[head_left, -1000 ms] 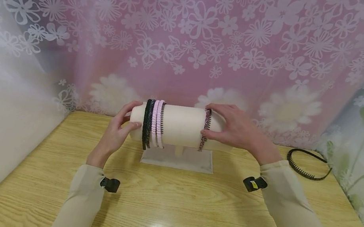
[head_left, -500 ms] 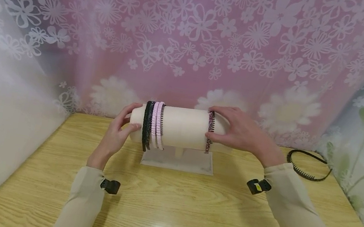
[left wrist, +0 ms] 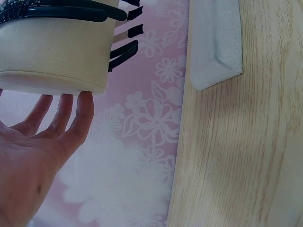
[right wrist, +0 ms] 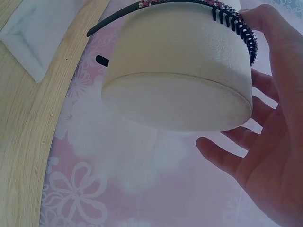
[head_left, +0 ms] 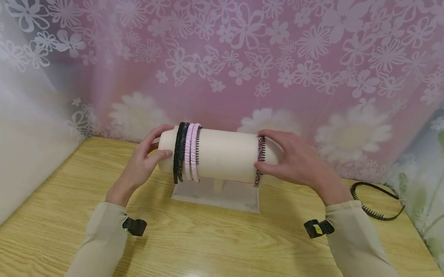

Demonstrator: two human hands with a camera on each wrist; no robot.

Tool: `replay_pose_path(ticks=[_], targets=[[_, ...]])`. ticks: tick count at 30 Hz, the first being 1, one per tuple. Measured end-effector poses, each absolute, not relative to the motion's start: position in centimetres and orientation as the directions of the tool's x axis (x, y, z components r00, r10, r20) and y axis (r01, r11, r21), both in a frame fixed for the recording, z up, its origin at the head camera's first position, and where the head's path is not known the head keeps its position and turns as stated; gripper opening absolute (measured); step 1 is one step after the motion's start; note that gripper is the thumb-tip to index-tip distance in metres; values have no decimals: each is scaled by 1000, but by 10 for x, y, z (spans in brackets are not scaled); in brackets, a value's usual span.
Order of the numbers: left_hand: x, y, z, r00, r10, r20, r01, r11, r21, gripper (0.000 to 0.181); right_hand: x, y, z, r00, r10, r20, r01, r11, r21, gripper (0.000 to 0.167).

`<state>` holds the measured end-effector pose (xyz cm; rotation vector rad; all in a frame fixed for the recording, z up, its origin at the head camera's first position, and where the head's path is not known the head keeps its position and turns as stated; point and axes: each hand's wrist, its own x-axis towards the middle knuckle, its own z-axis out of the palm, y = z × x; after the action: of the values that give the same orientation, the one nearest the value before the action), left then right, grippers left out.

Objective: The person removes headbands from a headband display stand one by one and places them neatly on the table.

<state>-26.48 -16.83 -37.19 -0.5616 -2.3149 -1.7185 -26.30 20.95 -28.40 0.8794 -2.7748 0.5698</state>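
A cream cylindrical headband display stand [head_left: 225, 155] lies level on a post above its base. My left hand [head_left: 139, 164] grips the left end of the roll, thumb in front; in the left wrist view its fingertips [left wrist: 85, 97] touch the end face. Beside it sit black headbands [head_left: 179, 153] and pink headbands [head_left: 191, 152]. Near the roll's right end, my right hand [head_left: 295, 160] holds a beaded pink-and-black headband [head_left: 259, 162] between thumb and fingers. That headband arches over the roll, its comb teeth showing in the right wrist view.
Another black toothed headband [head_left: 376, 201] lies on the wooden table [head_left: 203, 248] at the right. The stand's pale base [head_left: 216, 196] rests on the table below the roll. A pink floral curtain [head_left: 226, 61] hangs close behind.
My right hand has slid the beaded headband a short way right along the roll, slowing in the last half second. The left hand has kept its place on the stand.
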Motion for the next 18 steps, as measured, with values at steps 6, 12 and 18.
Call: replay_pose_path(ticks=[6,12,18], targets=[[-265,-169,-373,-911,176,372,407,252,878,55,-264,212,-286,-792,-527,309,-607,732,-309,72],[-265,-169,-374,-913,177,369,404,251,880,54,-264,214,-287,-774,-539,333,-629,719,-297,70],[-265,-169,-372,-913,177,369,404,258,878,54,-264,217,-287,-768,-540,343,-635,713,-299,69]])
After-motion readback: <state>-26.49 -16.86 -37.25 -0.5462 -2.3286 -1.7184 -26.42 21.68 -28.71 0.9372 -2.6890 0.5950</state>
